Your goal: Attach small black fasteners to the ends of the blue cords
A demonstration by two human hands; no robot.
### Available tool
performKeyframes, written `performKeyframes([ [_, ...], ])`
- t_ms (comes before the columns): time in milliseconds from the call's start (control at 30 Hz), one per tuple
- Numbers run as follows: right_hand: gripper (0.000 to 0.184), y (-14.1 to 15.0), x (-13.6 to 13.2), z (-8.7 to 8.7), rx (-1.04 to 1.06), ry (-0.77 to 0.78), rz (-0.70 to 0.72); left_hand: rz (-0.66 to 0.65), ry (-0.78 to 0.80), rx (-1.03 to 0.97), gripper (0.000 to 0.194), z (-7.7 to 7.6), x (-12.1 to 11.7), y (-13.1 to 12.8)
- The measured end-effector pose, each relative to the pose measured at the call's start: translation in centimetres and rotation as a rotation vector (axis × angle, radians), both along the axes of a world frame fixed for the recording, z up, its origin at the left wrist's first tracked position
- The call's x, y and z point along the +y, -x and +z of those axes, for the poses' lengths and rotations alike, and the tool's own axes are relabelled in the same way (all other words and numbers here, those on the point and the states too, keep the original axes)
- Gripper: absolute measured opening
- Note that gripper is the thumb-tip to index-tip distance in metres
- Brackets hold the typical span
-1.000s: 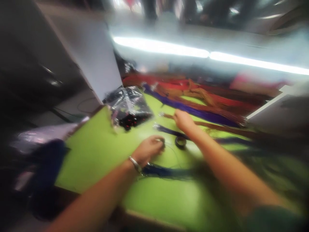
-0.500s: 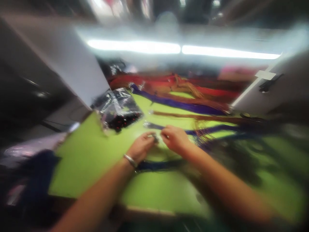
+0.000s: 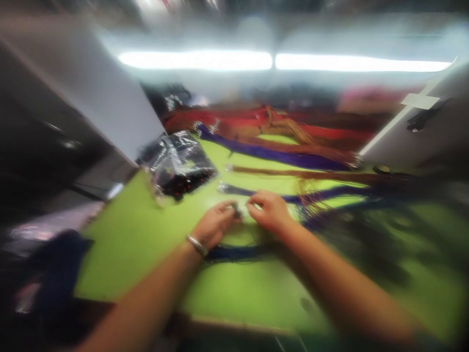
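Over the green tabletop [image 3: 146, 244], my left hand [image 3: 213, 224] pinches a small dark piece [image 3: 237, 210], too blurred to name more exactly; a metal bangle circles that wrist. Just to its right, my right hand [image 3: 271, 211] has thumb and forefinger curled together; whatever they grip, if anything, is too small to make out. A narrow gap separates the two hands. Beneath them lies a bundle of dark blue wires [image 3: 234, 253]. Another blue wire bundle [image 3: 242, 191] with a pale end runs behind the hands.
A clear plastic bag with dark and red small parts [image 3: 183, 168] lies at the left. Brown wires [image 3: 264, 171], a purple bundle [image 3: 256, 152] and red wires [image 3: 234, 117] stretch across the back. Grey side panels [image 3: 120, 107] and a lit tube lamp [image 3: 198, 59] frame the bench.
My right hand has moved slightly to the right, widening the gap to the piece in my left hand. The left hand has barely moved. The view has shifted a little.
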State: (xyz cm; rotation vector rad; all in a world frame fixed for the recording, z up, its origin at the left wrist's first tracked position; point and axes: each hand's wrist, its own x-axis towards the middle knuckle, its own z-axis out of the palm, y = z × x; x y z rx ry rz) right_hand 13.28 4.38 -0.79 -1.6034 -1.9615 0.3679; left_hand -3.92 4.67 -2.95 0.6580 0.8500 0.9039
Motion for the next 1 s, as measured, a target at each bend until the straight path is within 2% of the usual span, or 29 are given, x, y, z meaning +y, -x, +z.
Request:
performKeyframes([
  [133,0.016,0.0,0.1,0.1,0.010,0.050,-0.019,-0.007,-0.014,0.043,0.036,-0.1,-0.1,0.1],
  [367,0.013,0.2,-0.2,-0.4,-0.068,-0.024,-0.019,0.003,-0.080,0.081,0.034,-0.4,-0.2,-0.1],
  [633,0.018,0.0,0.1,-1.6,-0.005,-0.050,0.141,0.031,-0.101,0.117,0.033,-1.0,-0.2,-0.2],
  [800,0.015,-0.3,0.1,-1.2,0.097,0.007,0.136,-0.014,-0.112,0.135,0.032,-1.0,-0.1,-0.1],
  [1000,0.016,-0.1,-0.2,-1.1,0.039,0.023,0.133,-0.043,-0.144,0.153,0.031,-1.3,-0.3,-0.1],
])
